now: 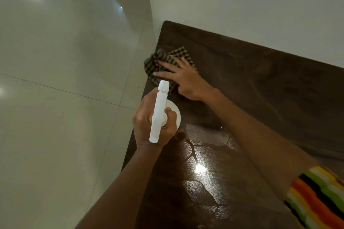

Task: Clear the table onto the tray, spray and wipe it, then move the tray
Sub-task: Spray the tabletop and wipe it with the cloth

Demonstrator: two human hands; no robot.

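Note:
A dark brown wooden table (251, 83) fills the right side, with its left edge running down beside the floor. My right hand (184, 80) lies flat with straight fingers on a checked cloth (163, 61) near the table's far left corner. My left hand (152, 121) grips the neck of a white spray bottle (160, 111), seen from above, its nozzle pointing toward the cloth. The bottle is over the table's left edge. No tray is in view.
A white wall (242, 2) runs along the table's far side. Glossy light floor tiles (65, 80) lie to the left. Wet, shiny streaks (201, 163) show on the near tabletop. A striped sleeve (316, 197) is at the lower right.

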